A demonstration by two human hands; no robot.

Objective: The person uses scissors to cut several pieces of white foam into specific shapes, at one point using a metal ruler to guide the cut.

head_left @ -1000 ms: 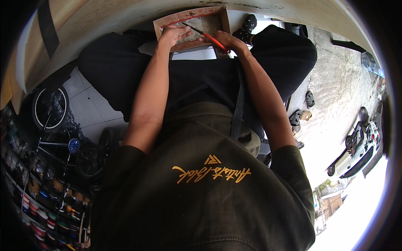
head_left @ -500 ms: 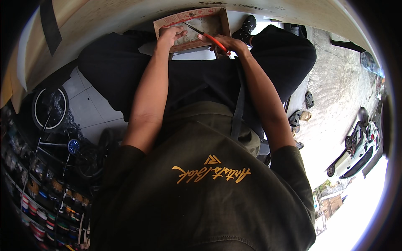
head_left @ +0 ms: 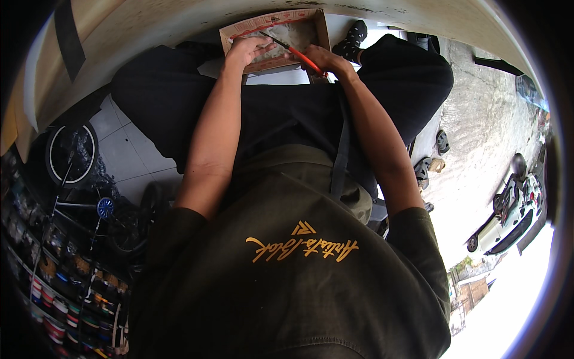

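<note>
Seated person, dark trousers, dark shirt; view straight down over chest and knees.

Shallow brown cardboard tray with a red-trimmed rim (head_left: 318, 24) sits at the far end of the lap, past the knees, close under a pale curved wall. Its inside looks greyish and mottled; what the surface is cannot be made out.

Left hand (head_left: 248, 49) lies palm-down on the tray's near-left part, fingers spread loosely and flat, nothing gripped. Judged to be pinning the tray so it does not slide while the other hand works.

Right hand (head_left: 326, 60) is closed around the thin red-orange handled tool with a dark tip (head_left: 292, 50), fingers curled on the handle's near end. Grip sits well back from the tip (a pen-like hold, which would give reach into the tray).

Tool's long axis runs diagonally: handle end at lower right in the fist, dark tip pointing up and to the left, over the tray's middle and just beside the left hand's fingers. Whether the tip touches the tray floor cannot be told.

Surroundings: a bicycle wheel (head_left: 70, 154) over pale floor tiles to the left, shelves of small pots (head_left: 54, 299) lower left, a pair of sandals (head_left: 431, 158) on concrete to the right, a parked vehicle (head_left: 511, 215) further out.
</note>
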